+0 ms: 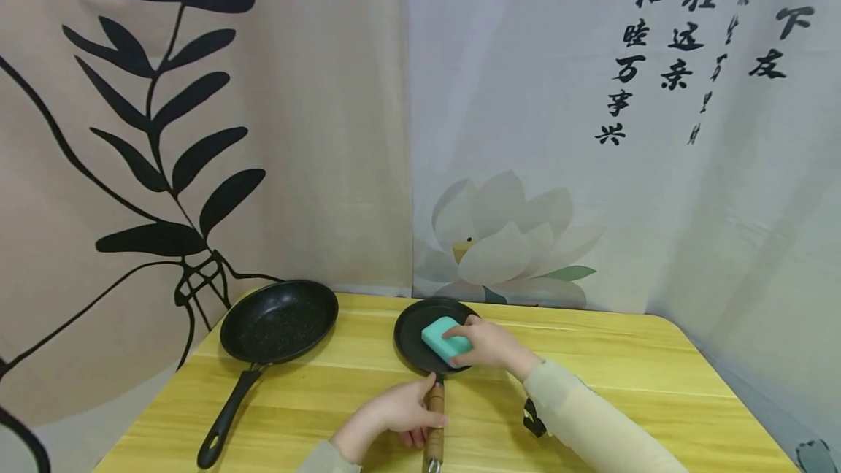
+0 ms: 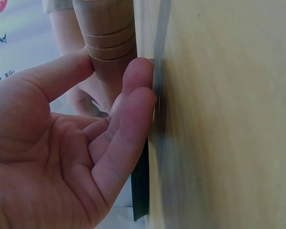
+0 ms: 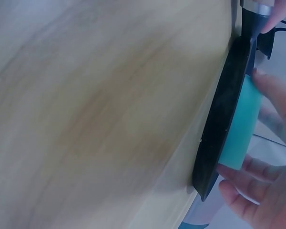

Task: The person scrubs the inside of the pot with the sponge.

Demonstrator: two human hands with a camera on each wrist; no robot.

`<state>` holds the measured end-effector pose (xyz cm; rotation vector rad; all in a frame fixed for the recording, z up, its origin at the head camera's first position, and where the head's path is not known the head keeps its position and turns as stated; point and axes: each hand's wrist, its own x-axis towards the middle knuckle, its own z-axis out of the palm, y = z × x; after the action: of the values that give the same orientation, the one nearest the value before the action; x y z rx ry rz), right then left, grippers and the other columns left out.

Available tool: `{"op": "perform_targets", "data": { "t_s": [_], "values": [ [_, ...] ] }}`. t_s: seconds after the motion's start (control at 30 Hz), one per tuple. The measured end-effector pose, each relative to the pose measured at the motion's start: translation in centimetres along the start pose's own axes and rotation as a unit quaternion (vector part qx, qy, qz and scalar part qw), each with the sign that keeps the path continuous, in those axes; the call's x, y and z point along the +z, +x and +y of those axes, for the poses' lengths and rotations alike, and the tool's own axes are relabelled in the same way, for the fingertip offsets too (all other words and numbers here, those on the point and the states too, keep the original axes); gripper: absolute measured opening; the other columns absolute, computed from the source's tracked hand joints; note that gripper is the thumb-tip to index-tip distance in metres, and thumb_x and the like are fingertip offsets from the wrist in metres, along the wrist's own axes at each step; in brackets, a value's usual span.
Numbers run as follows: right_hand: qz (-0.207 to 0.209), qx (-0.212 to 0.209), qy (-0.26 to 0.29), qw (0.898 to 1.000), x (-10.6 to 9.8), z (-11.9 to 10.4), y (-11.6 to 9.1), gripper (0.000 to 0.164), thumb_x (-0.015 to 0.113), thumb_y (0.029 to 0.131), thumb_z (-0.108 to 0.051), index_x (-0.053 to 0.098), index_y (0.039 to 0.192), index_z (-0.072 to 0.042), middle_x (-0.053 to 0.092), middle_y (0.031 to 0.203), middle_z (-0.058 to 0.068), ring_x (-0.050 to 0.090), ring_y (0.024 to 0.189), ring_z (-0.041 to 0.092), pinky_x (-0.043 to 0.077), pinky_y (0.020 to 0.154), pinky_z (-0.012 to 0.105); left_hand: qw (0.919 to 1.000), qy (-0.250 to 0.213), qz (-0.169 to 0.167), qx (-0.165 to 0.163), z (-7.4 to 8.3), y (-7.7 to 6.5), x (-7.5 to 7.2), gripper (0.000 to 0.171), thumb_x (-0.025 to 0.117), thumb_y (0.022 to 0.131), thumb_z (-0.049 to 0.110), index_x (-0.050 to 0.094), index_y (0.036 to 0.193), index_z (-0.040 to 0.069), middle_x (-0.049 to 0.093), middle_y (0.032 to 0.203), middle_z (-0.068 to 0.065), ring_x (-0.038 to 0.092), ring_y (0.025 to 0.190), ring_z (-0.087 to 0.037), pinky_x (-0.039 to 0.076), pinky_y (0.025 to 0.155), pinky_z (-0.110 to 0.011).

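A small black frying pan (image 1: 409, 334) with a wooden handle (image 1: 434, 447) lies on the table, its handle toward me. My left hand (image 1: 402, 407) grips that handle; in the left wrist view the thumb and fingers of the left hand (image 2: 81, 143) curl round the ringed wood (image 2: 107, 28). Against the pan's inner face sits a teal sponge (image 1: 440, 334), which my right hand (image 1: 493, 345) holds from above. Seen from the right wrist, the sponge (image 3: 240, 126) lies flat on the pan (image 3: 217, 124), with thumb and fingers of the right hand (image 3: 271, 181) at its opposite ends.
To the left rests a larger black frying pan (image 1: 282, 323), its black handle (image 1: 226, 422) pointing toward me. A small black item (image 1: 534, 418) shows beside the right sleeve. Behind the wooden table (image 1: 631, 385) hangs a printed curtain (image 1: 335, 130).
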<state>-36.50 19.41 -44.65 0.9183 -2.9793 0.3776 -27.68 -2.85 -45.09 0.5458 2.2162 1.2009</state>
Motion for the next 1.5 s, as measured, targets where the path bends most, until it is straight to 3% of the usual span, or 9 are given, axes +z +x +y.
{"op": "perform_targets", "data": {
  "t_s": [0.7,0.87,0.93,1.0,1.1,1.27,1.5],
  "values": [
    [-0.011,-0.015,-0.012,1.0,0.6,-1.7,1.3,0.05,0.073,0.083,-0.049,0.065,0.127,-0.028,0.053,0.1,-0.002,0.05,0.071,0.007,0.049,0.069,0.028,1.0,-0.006,-0.006,0.004,-0.1,-0.1,0.0,0.08,0.068,0.093,0.024,0.022,0.149,-0.009,0.065,0.063,-0.013,0.062,0.052,-0.023,0.053,0.046,-0.037],
    [-0.009,-0.021,-0.014,1.0,0.8,-1.9,1.5,0.049,0.073,0.083,-0.049,0.065,0.127,-0.029,0.054,0.101,-0.001,0.051,0.073,0.006,0.049,0.07,0.028,0.9993,0.012,-0.035,0.01,-2.5,1.8,-0.3,0.093,0.067,0.091,0.041,0.015,0.152,-0.005,0.067,0.064,-0.008,0.066,0.055,-0.021,0.056,0.049,-0.036],
    [-0.007,-0.026,-0.013,1.0,0.8,-2.0,1.5,0.049,0.073,0.083,-0.048,0.065,0.127,-0.028,0.054,0.101,-0.002,0.05,0.073,0.006,0.049,0.07,0.028,0.9989,0.018,-0.038,0.02,-4.0,2.9,-0.2,0.098,0.067,0.089,0.048,0.014,0.153,-0.004,0.067,0.064,-0.006,0.066,0.055,-0.019,0.056,0.049,-0.035],
    [-0.004,-0.035,-0.014,0.999,0.8,-2.1,1.5,0.048,0.074,0.083,-0.047,0.065,0.126,-0.027,0.054,0.099,-0.002,0.05,0.073,0.006,0.049,0.07,0.028,0.9989,0.02,-0.039,0.019,-4.4,3.2,-0.2,0.1,0.067,0.088,0.052,0.013,0.154,-0.002,0.068,0.065,-0.005,0.067,0.056,-0.02,0.056,0.05,-0.035],
    [0.0,-0.045,-0.015,0.999,0.7,-2.3,1.5,0.048,0.074,0.083,-0.046,0.065,0.126,-0.026,0.054,0.098,-0.003,0.049,0.072,0.006,0.048,0.068,0.027,0.999,0.022,-0.032,0.02,-3.6,2.6,-0.1,0.096,0.066,0.09,0.046,0.015,0.152,-0.006,0.068,0.065,-0.006,0.066,0.055,-0.02,0.056,0.048,-0.036],
    [0.001,-0.049,-0.018,0.999,0.6,-2.7,1.7,0.048,0.074,0.084,-0.045,0.065,0.127,-0.026,0.054,0.099,-0.002,0.05,0.073,0.006,0.049,0.069,0.028,0.9998,-0.002,-0.016,0.015,-0.7,0.4,0.0,0.084,0.068,0.093,0.027,0.018,0.149,-0.012,0.066,0.062,-0.013,0.064,0.051,-0.023,0.054,0.046,-0.036],
    [-0.012,-0.044,-0.024,0.999,0.6,-3.4,2.0,0.047,0.072,0.085,-0.046,0.064,0.128,-0.028,0.055,0.105,0.0,0.053,0.076,0.007,0.049,0.071,0.029,0.9999,0.002,-0.005,0.013,0.0,-0.3,0.1,0.079,0.067,0.094,0.024,0.022,0.148,-0.011,0.066,0.063,-0.013,0.063,0.052,-0.023,0.053,0.046,-0.037]
  ]
}}
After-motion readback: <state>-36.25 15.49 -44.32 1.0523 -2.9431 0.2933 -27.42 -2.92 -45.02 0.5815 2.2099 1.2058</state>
